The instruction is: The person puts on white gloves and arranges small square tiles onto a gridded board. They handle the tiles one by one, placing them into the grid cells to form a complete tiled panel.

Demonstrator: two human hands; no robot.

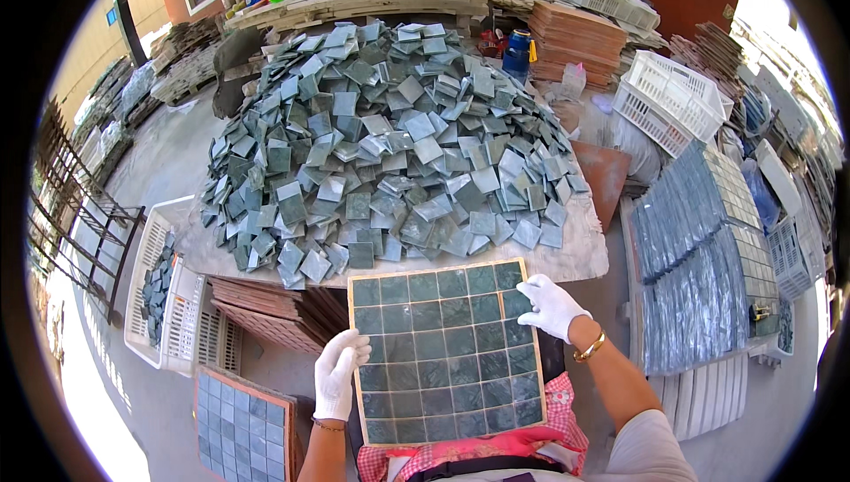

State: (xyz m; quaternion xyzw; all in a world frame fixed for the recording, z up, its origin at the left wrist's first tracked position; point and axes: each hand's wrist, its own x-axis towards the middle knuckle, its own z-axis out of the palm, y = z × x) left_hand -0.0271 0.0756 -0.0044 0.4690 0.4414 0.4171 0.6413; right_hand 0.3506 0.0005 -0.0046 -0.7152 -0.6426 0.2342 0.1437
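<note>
A shallow wooden tray [448,441] with a thin rim, filled with rows of square dark green stone tiles [443,349], rests tilted on my lap. My left hand [336,376], in a white glove, is closed at the tray's left edge, its fingertips over the rim. My right hand [551,307], also gloved, pinches a green tile [513,305] at the upper right edge of the tray. Beside that tile a narrow orange-brown strip of the tray's base shows. Part of the tile is hidden by my fingers.
A large heap of loose green tiles [381,146] covers the table [580,256] ahead. White crates [177,331] stand at the left, near another tile-filled tray [241,424]. Wrapped tile stacks [691,261] rise at the right. A blue jug [516,55] is behind the heap.
</note>
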